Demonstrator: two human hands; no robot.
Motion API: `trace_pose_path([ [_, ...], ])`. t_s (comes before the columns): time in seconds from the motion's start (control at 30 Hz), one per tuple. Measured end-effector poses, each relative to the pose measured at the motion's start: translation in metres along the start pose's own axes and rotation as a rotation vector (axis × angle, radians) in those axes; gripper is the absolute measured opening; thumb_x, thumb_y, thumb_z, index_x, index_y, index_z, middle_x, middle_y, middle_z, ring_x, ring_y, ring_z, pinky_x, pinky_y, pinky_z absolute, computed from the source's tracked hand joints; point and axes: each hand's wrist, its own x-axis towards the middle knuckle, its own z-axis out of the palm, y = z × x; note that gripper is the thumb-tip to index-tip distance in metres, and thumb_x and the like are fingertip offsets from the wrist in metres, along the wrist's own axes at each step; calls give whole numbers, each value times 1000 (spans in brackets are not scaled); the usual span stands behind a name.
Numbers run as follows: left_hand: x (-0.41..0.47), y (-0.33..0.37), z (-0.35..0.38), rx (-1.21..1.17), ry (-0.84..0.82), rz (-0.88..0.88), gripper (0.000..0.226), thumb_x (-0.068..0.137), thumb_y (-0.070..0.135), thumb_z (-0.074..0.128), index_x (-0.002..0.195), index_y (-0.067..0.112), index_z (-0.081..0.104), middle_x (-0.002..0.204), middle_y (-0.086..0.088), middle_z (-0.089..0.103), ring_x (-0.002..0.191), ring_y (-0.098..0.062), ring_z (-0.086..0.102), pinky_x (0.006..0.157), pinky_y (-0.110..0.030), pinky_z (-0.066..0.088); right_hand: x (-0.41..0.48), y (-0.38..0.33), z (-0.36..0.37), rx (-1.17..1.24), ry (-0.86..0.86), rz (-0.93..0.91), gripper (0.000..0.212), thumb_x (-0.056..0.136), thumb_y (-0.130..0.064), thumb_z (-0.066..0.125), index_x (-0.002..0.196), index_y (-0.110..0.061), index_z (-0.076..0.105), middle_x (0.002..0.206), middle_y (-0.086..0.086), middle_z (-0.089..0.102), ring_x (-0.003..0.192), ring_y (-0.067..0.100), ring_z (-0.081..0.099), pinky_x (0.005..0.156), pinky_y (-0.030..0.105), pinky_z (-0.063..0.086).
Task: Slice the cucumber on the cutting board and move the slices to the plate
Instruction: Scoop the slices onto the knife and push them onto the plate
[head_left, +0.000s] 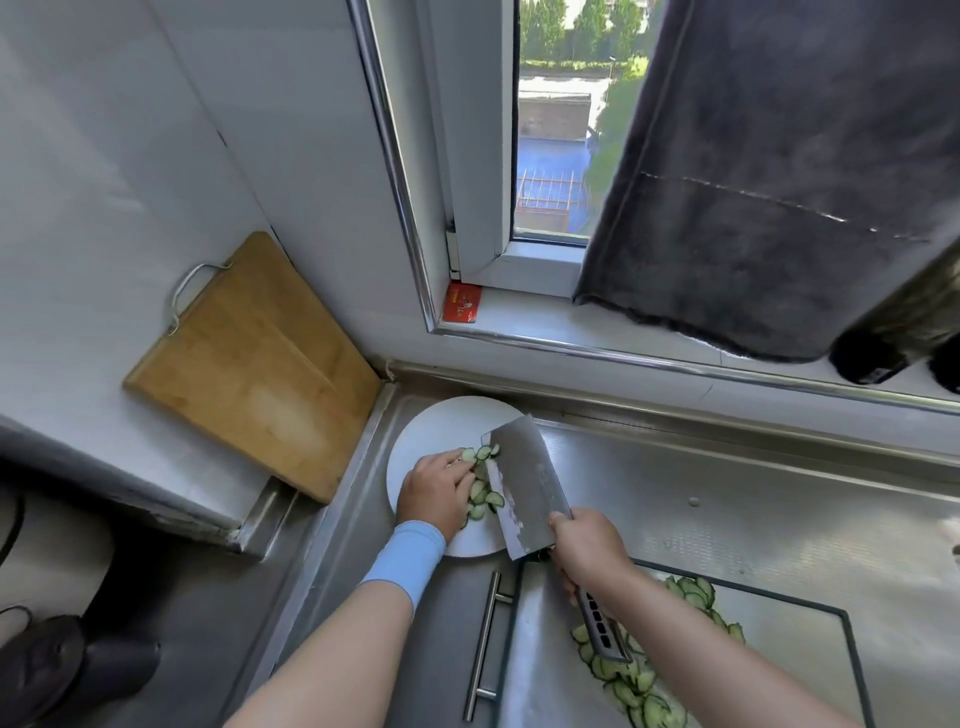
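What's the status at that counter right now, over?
Right hand grips cleaver over plate. Left hand presses slices beside the blade. Bigger pile waits on cutting board. Nothing in the way.

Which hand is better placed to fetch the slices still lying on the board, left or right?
Right, probably. The right hand grips the cleaver and sits nearer the remaining slices on the board. The left hand is over the plate, touching the plated slices.
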Motion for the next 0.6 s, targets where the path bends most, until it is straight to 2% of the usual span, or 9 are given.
trace_pose_path([
  [0.1,-2,12,-5,-58,-27,82,41,93,32,43,125,16,64,128,-1,61,117,-21,55,100,-39,47,-2,-4,-3,-6,-17,-15,28,99,-23,41,79,-8,55,65,14,54,39,24,47,41,27,42],
  [0.17,-4,25,-4,-25,-146,167,50,96,39,39,143,23,45,150,6,39,138,-13,33,114,-32,28,-4,-8,-3,-19,-21,-30,29,100,-23,41,81,-7,57,63,14,55,38,24,47,40,27,42],
  [0.23,-4,30,-2,66,-236,219,56,99,44,34,152,28,25,159,11,15,146,-9,10,117,-30,11,-5,-11,-1,-28,-10,-47,30,100,-23,41,82,-6,58,61,13,55,39,24,49,40,28,42],
  [0.3,0,23,2,128,-268,197,55,103,39,28,154,25,15,161,11,6,147,-8,3,117,-26,4,-5,-13,-1,-41,-2,-54,30,101,-23,41,81,-6,56,62,12,54,41,24,49,40,28,42],
  [0.37,3,11,1,169,-277,122,51,104,27,26,154,20,16,161,7,11,147,-10,8,116,-23,7,-6,-13,-1,-54,2,-53,29,101,-23,41,81,-8,54,64,11,53,41,24,48,41,28,42],
  [0.5,3,-12,-3,94,-172,-42,47,101,17,31,147,17,37,153,3,36,140,-16,30,114,-29,22,-6,-15,0,-70,14,-45,29,102,-23,39,80,-9,52,63,10,51,42,24,46,42,29,42],
  [0.6,3,-6,-7,-6,-174,83,50,99,22,30,148,21,35,153,5,35,140,-12,30,115,-26,20,-6,-16,3,-96,10,-61,31,103,-25,39,79,-9,51,58,9,49,37,23,46,40,27,41],
])
